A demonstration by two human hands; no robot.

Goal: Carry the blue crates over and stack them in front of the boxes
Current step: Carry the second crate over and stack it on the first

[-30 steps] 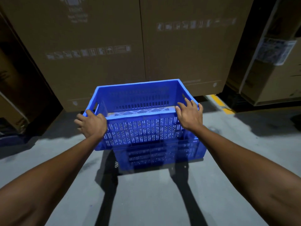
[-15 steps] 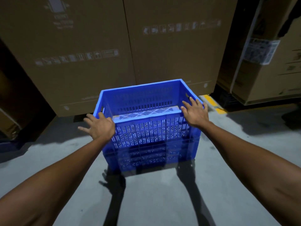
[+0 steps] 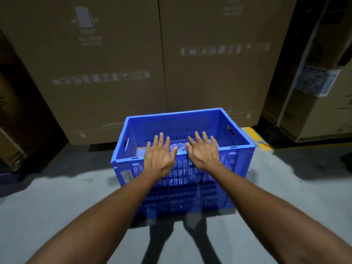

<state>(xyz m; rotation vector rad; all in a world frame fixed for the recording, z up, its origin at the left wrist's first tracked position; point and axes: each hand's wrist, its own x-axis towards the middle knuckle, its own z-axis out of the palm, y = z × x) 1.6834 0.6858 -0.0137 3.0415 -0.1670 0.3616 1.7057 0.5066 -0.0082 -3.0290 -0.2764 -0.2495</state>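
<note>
1. Crates first: the top blue crate [image 3: 182, 130] sits nested on a lower blue crate [image 3: 186, 197], both on the grey floor [image 3: 57, 216], just in front of the tall cardboard boxes [image 3: 118, 73].
2. Both my hands are spread flat, palms down, fingers fanned, holding nothing.
3. My left hand [image 3: 159, 155] and right hand [image 3: 204, 152] lie side by side over the middle of the near rim; whether the palms press on it I cannot tell.
4. The crate's long axis runs left to right across me, and it lies straight ahead, neither hand nearer.
5. I judge the stack seated; the handle slots at the two short ends are well apart from my fingers.
</note>
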